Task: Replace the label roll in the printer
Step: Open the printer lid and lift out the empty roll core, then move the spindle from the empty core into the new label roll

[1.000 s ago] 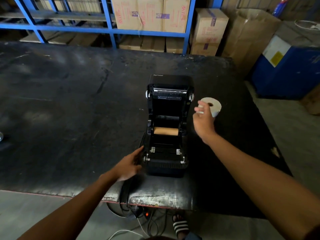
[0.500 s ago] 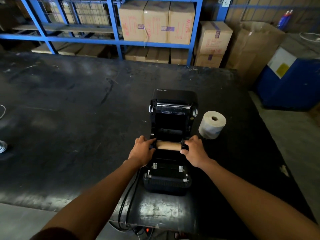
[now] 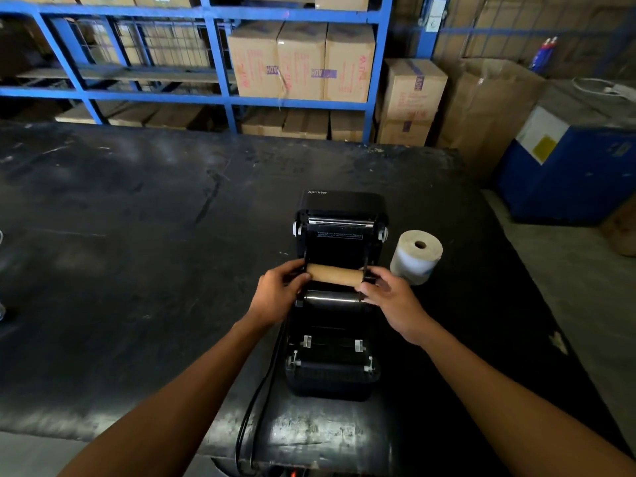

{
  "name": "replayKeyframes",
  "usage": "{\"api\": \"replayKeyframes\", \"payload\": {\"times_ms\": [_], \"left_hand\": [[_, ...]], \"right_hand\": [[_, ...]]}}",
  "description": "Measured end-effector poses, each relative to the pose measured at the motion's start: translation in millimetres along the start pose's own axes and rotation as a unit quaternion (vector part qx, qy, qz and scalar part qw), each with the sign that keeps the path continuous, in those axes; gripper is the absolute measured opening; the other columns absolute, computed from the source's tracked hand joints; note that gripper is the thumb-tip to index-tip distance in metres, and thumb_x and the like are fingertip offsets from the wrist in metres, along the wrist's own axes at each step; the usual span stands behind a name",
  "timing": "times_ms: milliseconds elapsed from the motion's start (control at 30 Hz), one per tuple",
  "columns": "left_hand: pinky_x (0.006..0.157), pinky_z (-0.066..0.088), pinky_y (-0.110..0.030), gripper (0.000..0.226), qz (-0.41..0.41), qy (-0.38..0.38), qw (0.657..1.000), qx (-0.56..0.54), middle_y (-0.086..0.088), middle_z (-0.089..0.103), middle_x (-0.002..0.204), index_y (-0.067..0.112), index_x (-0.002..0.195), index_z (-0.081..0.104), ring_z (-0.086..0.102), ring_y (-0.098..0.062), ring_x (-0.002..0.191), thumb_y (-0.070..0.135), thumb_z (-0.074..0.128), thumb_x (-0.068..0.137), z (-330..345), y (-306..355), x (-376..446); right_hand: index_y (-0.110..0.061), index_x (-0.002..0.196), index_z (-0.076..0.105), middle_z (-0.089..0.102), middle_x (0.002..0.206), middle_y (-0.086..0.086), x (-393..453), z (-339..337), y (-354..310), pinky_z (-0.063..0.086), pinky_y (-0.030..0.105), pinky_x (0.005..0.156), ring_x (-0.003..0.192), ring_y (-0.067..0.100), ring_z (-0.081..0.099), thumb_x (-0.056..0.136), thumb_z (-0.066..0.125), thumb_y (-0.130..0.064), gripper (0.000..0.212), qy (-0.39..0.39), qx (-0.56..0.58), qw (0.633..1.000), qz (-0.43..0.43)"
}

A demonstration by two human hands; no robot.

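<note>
i'm holding the empty cardboard core (image 3: 334, 274) by its two ends, left hand (image 3: 279, 293) at 9 o'clock and right hand (image 3: 390, 297) at 3 o'clock, both pinching the black holder tabs over the open printer (image 3: 335, 304). i'm thinking the trick is lifting it level so neither end is snagging. the fresh label roll (image 3: 415, 256) is standing on end on the table (image 3: 137, 270) just beside the printer at 3 o'clock, waiting.
</note>
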State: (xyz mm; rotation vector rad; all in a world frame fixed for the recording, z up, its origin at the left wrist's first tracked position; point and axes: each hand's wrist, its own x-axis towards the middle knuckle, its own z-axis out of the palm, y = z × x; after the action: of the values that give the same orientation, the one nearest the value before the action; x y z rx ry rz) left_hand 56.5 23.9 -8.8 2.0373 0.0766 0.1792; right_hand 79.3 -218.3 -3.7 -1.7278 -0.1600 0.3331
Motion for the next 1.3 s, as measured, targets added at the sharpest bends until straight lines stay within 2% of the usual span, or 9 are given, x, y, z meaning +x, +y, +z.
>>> {"api": "replayKeyframes", "payload": {"times_ms": [233, 367, 533, 700, 867, 967, 1067, 1167, 1300], "left_hand": [[0.078, 0.055, -0.021, 0.038, 0.027, -0.029, 0.999, -0.024, -0.001, 0.074, 0.096, 0.01, 0.126, 0.067, 0.064, 0.001, 0.077, 0.026, 0.067, 0.093, -3.8, 20.9, -13.7], [0.064, 0.048, -0.009, 0.038, 0.019, -0.039, 0.998, -0.039, 0.006, 0.071, 0.083, 0.011, 0.124, 0.068, 0.061, 0.008, 0.065, 0.031, 0.067, 0.092, 8.1, 22.3, -29.8], [0.076, 0.059, -0.043, 0.013, -0.013, -0.072, 0.992, -0.1, -0.01, 0.076, 0.093, 0.034, 0.104, 0.068, 0.072, -0.027, 0.083, 0.036, 0.067, 0.091, 18.7, 26.8, -43.8], [0.077, 0.06, -0.034, 0.011, -0.036, -0.089, 0.98, -0.172, 0.0, 0.074, 0.091, 0.03, 0.103, 0.069, 0.07, -0.012, 0.08, 0.032, 0.067, 0.092, 39.9, 42.7, -41.1], [0.079, 0.062, -0.036, 0.025, -0.107, 0.002, 0.965, -0.24, -0.01, 0.074, 0.1, 0.013, 0.108, 0.068, 0.072, -0.026, 0.089, 0.033, 0.063, 0.094, 75.2, 67.4, -32.7], [0.079, 0.061, -0.043, 0.039, -0.118, 0.048, 0.986, -0.109, -0.01, 0.075, 0.094, 0.009, 0.114, 0.065, 0.072, -0.023, 0.081, 0.038, 0.07, 0.088, 110.0, 77.9, -38.6], [0.076, 0.056, -0.035, 0.051, -0.048, -0.014, 0.997, 0.066, -0.007, 0.073, 0.089, 0.018, 0.126, 0.051, 0.07, -0.024, 0.081, 0.039, 0.072, 0.085, 158.4, 78.2, -67.3], [0.079, 0.055, -0.042, 0.044, -0.001, -0.134, 0.969, 0.207, -0.012, 0.068, 0.108, 0.025, 0.123, 0.044, 0.067, -0.036, 0.096, 0.044, 0.063, 0.088, 209.5, 64.6, -98.1], [0.086, 0.052, -0.047, 0.042, -0.069, -0.191, 0.928, 0.312, -0.016, 0.062, 0.12, 0.022, 0.126, 0.046, 0.063, -0.041, 0.107, 0.045, 0.056, 0.092, 244.6, 44.2, -107.7]], "right_hand": [[-0.031, 0.13, 0.05, 0.071, 0.106, -0.003, -34.2, 11.0, -22.8, 0.05, 0.031, 0.082, 0.091, 0.015, 0.069, 0.095, 0.056, -0.015, 0.039, 0.093, 0.107, 0.99, -0.02], [-0.033, 0.111, 0.06, 0.073, 0.098, -0.006, -51.6, 21.3, -18.9, 0.049, 0.036, 0.086, 0.088, 0.014, 0.071, 0.093, 0.059, -0.015, 0.025, 0.203, 0.145, 0.968, -0.011], [-0.025, 0.109, 0.062, 0.069, 0.116, 0.007, -66.5, 7.6, -9.7, 0.044, 0.036, 0.092, 0.103, 0.027, 0.069, 0.091, 0.06, -0.01, 0.024, 0.163, 0.316, 0.932, 0.066], [-0.022, 0.111, 0.061, 0.068, 0.117, 0.009, -66.9, -20.8, -7.5, 0.045, 0.034, 0.091, 0.101, 0.026, 0.069, 0.093, 0.056, -0.01, 0.022, 0.14, 0.346, 0.925, 0.074], [-0.023, 0.109, 0.063, 0.068, 0.116, 0.007, -66.8, -77.8, -2.1, 0.047, 0.032, 0.087, 0.101, 0.023, 0.069, 0.093, 0.057, -0.014, 0.019, 0.162, 0.377, 0.908, 0.088], [-0.024, 0.107, 0.063, 0.066, 0.118, 0.009, -67.7, -111.8, 7.6, 0.047, 0.032, 0.086, 0.103, 0.024, 0.067, 0.092, 0.059, -0.014, 0.018, 0.188, 0.384, 0.898, 0.11], [-0.022, 0.109, 0.064, 0.065, 0.119, 0.011, -68.2, -139.5, 20.4, 0.047, 0.031, 0.084, 0.103, 0.023, 0.066, 0.092, 0.059, -0.016, 0.019, 0.207, 0.391, 0.888, 0.123], [-0.021, 0.11, 0.064, 0.064, 0.119, 0.012, -71.8, -159.8, 33.6, 0.047, 0.031, 0.084, 0.102, 0.023, 0.066, 0.093, 0.057, -0.016, 0.019, 0.211, 0.394, 0.884, 0.135], [-0.022, 0.106, 0.065, 0.065, 0.114, 0.01, -75.6, -173.1, 50.1, 0.048, 0.029, 0.081, 0.099, 0.023, 0.067, 0.093, 0.058, -0.015, 0.016, 0.21, 0.389, 0.884, 0.153]]}}
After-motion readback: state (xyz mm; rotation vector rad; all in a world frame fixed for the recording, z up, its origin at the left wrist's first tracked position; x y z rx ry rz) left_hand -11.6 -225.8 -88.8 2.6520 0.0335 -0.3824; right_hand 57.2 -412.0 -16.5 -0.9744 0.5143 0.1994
